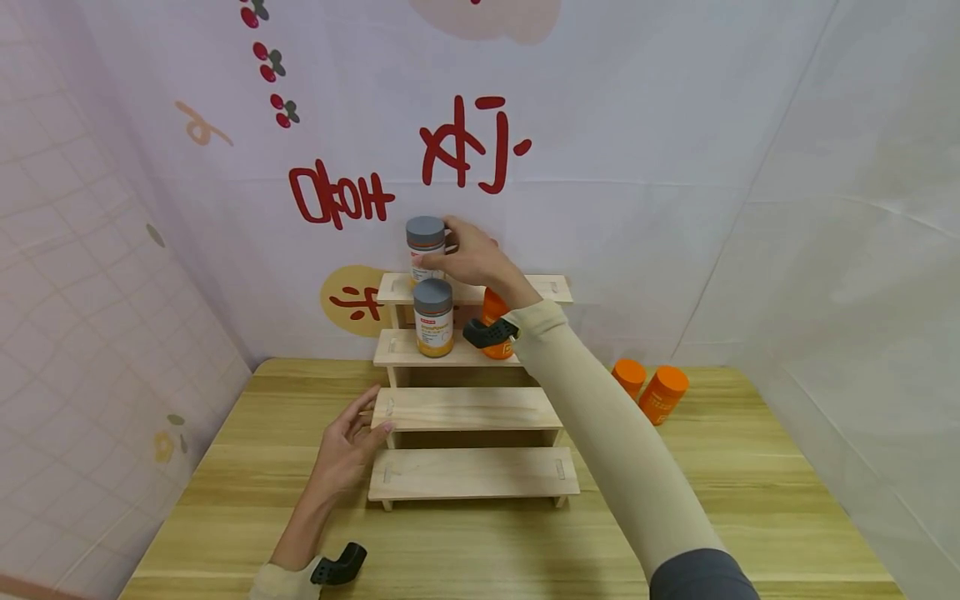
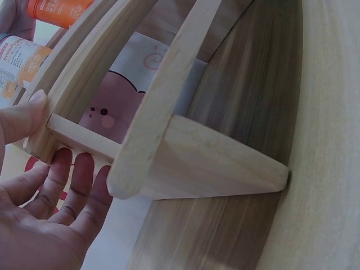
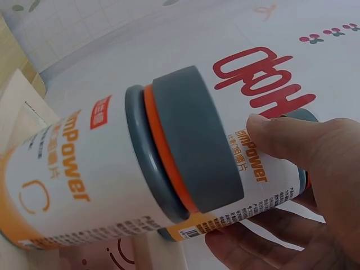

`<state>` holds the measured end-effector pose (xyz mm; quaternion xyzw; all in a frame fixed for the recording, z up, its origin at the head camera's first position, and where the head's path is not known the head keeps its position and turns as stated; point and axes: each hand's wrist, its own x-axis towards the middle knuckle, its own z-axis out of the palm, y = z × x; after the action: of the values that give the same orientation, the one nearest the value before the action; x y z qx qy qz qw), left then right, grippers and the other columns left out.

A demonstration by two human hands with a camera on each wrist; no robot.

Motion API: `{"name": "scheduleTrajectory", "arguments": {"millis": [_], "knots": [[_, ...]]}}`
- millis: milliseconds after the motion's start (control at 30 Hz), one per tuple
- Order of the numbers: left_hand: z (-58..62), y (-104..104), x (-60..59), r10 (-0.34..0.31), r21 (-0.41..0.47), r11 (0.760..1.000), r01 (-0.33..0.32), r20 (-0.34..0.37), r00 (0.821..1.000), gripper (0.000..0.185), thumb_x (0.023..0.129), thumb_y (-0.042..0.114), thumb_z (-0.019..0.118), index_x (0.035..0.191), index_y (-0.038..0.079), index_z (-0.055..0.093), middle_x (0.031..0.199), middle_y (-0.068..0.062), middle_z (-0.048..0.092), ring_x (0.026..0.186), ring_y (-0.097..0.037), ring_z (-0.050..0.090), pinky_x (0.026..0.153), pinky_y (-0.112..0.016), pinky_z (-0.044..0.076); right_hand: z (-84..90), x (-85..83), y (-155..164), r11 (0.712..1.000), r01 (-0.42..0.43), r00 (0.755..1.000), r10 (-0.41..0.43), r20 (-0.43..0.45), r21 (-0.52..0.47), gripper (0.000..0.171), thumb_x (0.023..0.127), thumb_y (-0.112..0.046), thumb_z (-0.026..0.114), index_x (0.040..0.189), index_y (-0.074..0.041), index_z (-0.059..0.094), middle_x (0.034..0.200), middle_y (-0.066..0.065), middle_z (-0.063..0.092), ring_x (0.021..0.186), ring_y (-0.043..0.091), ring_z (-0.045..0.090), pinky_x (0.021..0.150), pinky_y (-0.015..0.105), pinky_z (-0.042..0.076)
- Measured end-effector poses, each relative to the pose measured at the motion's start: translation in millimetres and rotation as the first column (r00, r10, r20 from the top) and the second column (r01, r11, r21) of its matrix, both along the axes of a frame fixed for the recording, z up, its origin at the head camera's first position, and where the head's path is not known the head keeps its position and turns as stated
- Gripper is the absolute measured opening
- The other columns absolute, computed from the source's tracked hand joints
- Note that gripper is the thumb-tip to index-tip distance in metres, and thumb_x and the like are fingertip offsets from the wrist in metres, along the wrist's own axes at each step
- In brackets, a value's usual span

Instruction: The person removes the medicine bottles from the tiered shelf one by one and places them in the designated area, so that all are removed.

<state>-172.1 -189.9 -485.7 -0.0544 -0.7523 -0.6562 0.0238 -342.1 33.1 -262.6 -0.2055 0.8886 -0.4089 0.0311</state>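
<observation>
Our right hand [image 1: 471,257] grips the upright bottle [image 1: 425,247] on the top step (left hand [image 1: 347,446] spread against the rack [image 1: 468,408]).

My stepped rack [image 1: 467,408] is pale matt wood; the bottle [image 3: 247,185] I grip has a glossy label and matt grey plastic cap [image 3: 197,140].

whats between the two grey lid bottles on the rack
Nothing. In the head view the held bottle on the top step sits directly behind the lower bottle, with only the bare step edge between.
</observation>
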Motion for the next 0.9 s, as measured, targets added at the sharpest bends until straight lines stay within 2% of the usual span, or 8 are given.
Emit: {"name": "scheduleTrajectory", "arguments": {"millis": [633, 900], "knots": [[-1.4, -0.6, 0.8, -0.007, 0.01, 1.0, 0.007, 0.013, 1.0, 0.066, 0.099, 0.015, 0.07, 0.158, 0.017, 0.039, 0.143, -0.017, 0.047, 0.109, -0.002, 0.061, 0.083, -0.021, 0.055, -0.2, 8.0, 24.2, 0.994, 0.014, 0.998, -0.02, -0.056, -0.113, 0.058, 0.094, -0.037, 0.075, 0.143, -0.018, 0.051, 0.135, 0.003, 0.062, 0.124, 0.024, 0.06, 0.103, 0.04, 0.052], [-2.3, -1.7, -1.1, -0.01, -0.004, 1.0, 0.01, 0.011, 1.0, 0.068, 0.1, 0.017, 0.07, 0.159, 0.017, 0.037, 0.143, -0.017, 0.046, 0.109, -0.002, 0.061, 0.084, -0.025, 0.057, 1.0, 12.8, 39.2, 0.984, 0.022, 0.999, -0.029, -0.037, -0.177, 0.061, 0.094, -0.035, 0.076, 0.146, -0.02, 0.049, 0.135, 0.003, 0.062, 0.121, 0.025, 0.061, 0.094, 0.038, 0.058]]}}
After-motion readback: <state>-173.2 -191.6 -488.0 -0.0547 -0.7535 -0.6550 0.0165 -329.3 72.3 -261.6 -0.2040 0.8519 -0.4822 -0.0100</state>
